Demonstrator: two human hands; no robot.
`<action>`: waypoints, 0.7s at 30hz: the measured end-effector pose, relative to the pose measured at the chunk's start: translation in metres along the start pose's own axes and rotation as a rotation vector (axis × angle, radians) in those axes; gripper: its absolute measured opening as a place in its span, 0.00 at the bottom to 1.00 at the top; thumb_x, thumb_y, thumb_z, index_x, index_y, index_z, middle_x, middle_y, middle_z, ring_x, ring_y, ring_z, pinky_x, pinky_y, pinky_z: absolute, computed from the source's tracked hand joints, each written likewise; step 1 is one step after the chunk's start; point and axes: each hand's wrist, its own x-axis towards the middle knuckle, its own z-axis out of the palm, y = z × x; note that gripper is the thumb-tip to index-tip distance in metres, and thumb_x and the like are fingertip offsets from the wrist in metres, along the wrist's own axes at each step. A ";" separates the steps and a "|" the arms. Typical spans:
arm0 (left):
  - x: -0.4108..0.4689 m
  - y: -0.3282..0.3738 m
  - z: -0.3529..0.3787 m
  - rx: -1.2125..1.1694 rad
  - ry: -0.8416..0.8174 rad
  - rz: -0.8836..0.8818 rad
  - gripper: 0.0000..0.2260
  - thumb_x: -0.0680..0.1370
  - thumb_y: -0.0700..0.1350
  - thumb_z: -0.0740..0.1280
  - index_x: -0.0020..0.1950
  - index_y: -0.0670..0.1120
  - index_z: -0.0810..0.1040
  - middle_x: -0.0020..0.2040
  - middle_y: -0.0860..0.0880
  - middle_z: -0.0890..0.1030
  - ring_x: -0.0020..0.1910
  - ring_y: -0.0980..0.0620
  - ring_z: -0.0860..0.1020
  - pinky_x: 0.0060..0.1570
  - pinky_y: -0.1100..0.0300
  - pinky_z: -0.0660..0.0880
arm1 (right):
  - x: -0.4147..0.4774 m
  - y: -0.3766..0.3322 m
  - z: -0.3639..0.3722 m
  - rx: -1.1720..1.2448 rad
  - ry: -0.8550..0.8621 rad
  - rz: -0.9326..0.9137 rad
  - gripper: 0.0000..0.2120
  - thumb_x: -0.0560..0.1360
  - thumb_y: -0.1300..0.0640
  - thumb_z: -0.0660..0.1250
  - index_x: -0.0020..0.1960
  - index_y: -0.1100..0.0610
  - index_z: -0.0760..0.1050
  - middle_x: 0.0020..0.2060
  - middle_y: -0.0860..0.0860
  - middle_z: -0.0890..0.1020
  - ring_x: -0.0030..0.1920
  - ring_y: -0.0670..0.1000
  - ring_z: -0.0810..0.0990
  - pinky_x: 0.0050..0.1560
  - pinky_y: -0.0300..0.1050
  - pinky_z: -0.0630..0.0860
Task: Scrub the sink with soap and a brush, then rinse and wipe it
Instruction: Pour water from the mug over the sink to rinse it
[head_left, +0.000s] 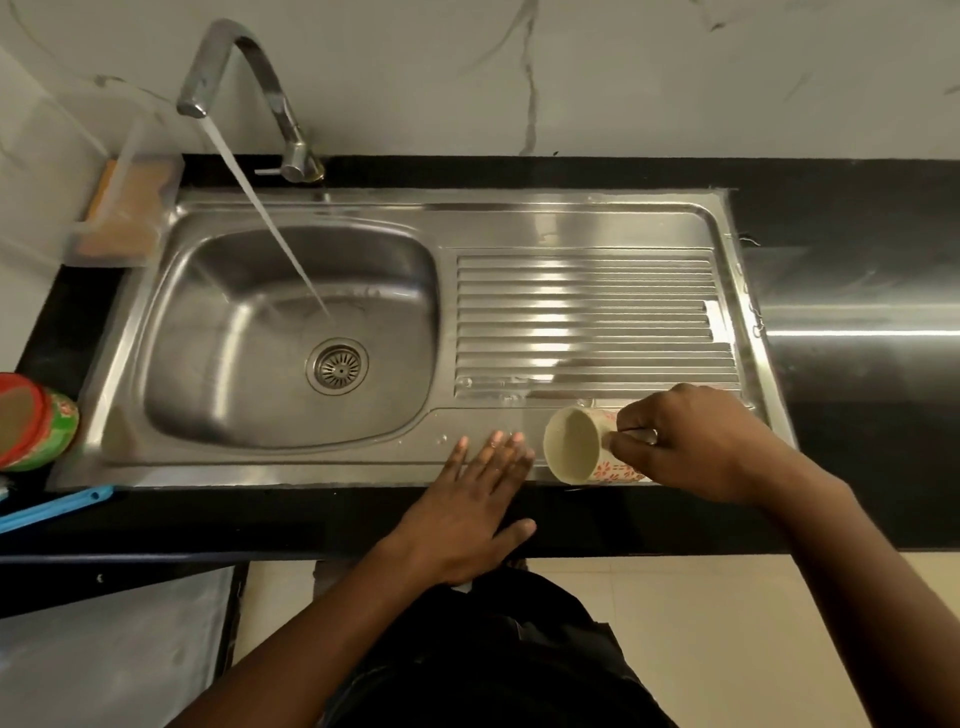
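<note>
The steel sink (171, 332) has a basin on the left and a ribbed drainboard (587, 312) on the right. Water runs from the curved tap (244, 67) into the basin near the drain (337, 366). My right hand (696, 447) grips a cream mug (576, 447) with red flowers, tipped on its side over the sink's front rim, mouth facing left. My left hand (467, 514) lies flat with fingers spread on the wet front rim, just left of the mug. A blue handle (57, 506), perhaps the brush, pokes in at the left edge.
A clear holder with an orange sponge (124, 213) hangs on the wall left of the tap. A red-and-green tub (36, 421) lies on the black counter (857, 260) at the left. Marble wall stands behind; floor tiles lie below the counter edge.
</note>
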 end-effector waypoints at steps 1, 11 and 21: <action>0.007 0.007 0.000 0.003 -0.005 0.036 0.36 0.85 0.67 0.44 0.84 0.52 0.29 0.83 0.51 0.28 0.81 0.52 0.25 0.82 0.41 0.34 | -0.002 0.002 0.000 -0.014 -0.004 -0.002 0.17 0.80 0.38 0.61 0.41 0.48 0.77 0.38 0.45 0.84 0.35 0.47 0.79 0.38 0.47 0.79; 0.058 0.044 -0.007 0.022 0.061 -0.019 0.35 0.86 0.66 0.42 0.86 0.49 0.37 0.84 0.49 0.31 0.83 0.48 0.29 0.84 0.43 0.39 | -0.033 0.044 -0.016 0.195 -0.013 0.149 0.16 0.80 0.41 0.63 0.40 0.46 0.82 0.37 0.43 0.85 0.36 0.44 0.82 0.34 0.41 0.76; 0.118 0.096 -0.016 -0.012 0.143 0.109 0.36 0.86 0.66 0.45 0.86 0.48 0.37 0.85 0.48 0.32 0.82 0.48 0.28 0.82 0.41 0.36 | -0.054 0.096 -0.014 0.482 0.110 0.423 0.12 0.84 0.48 0.63 0.48 0.49 0.82 0.34 0.46 0.86 0.33 0.43 0.85 0.37 0.42 0.79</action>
